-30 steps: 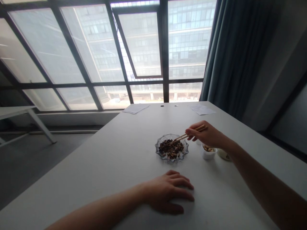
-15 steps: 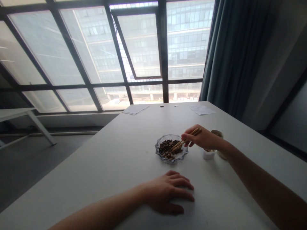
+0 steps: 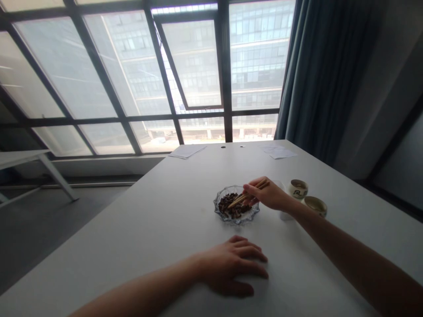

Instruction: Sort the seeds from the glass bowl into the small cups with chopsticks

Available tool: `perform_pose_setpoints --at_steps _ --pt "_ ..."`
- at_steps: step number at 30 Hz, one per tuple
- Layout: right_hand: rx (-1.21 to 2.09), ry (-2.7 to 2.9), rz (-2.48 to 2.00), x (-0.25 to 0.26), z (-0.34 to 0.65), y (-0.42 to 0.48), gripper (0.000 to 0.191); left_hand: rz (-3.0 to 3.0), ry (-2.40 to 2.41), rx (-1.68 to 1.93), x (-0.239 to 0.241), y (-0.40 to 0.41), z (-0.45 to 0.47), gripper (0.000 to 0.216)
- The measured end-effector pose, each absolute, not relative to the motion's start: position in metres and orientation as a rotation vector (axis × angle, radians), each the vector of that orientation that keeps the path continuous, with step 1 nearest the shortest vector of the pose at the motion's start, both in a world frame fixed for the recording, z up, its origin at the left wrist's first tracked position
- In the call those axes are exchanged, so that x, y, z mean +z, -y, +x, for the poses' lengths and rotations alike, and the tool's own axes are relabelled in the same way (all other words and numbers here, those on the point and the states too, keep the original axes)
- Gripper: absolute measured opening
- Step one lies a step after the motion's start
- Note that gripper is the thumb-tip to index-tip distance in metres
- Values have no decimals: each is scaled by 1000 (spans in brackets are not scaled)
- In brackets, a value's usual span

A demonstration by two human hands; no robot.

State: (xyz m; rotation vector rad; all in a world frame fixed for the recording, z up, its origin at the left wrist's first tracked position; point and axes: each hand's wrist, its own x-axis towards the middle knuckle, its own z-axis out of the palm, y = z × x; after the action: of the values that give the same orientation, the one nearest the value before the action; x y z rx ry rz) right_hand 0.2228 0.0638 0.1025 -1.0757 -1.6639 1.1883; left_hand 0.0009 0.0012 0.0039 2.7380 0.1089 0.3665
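A scalloped clear glass dish [image 3: 217, 210] stands on the white table and holds a heap of small dark brown dried pieces [image 3: 231, 204]. My right hand [image 3: 264, 192] is closed around a pair of wooden chopsticks [image 3: 240, 200], above the dish's right side. The chopstick tips reach down among the brown pieces; whether they pinch one is too small to tell. My left hand [image 3: 233, 265] lies flat on the table in front of the dish, fingers spread, with nothing in it.
Two small ceramic cups, one with a dark mark [image 3: 298, 189] and one nearer [image 3: 315, 206], stand right of the dish. A clear container [image 3: 284, 215] is partly hidden behind my right wrist. Paper sheets [image 3: 187, 151] lie at the table's far end, below the windows.
My right hand has shifted slightly left and down with the chopsticks, their tips moving left within the heap. The two cups now show more fully. My left hand has stayed put.
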Motion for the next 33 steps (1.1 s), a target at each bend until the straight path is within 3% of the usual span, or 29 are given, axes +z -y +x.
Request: perform_pose_setpoints --at_steps 8,17,27,33 --pt "1056 1696 -1002 116 241 -59 58 2727 -91 392 5 -1 2 51" --pt "1011 1918 -1000 105 219 -48 37 2733 -95 362 5 -2 1 51" --pt "921 1778 -1110 127 258 -58 57 2728 -111 321 7 -1 2 54" --pt "869 1841 -1039 120 249 -58 58 2727 -106 345 6 -2 1 52"
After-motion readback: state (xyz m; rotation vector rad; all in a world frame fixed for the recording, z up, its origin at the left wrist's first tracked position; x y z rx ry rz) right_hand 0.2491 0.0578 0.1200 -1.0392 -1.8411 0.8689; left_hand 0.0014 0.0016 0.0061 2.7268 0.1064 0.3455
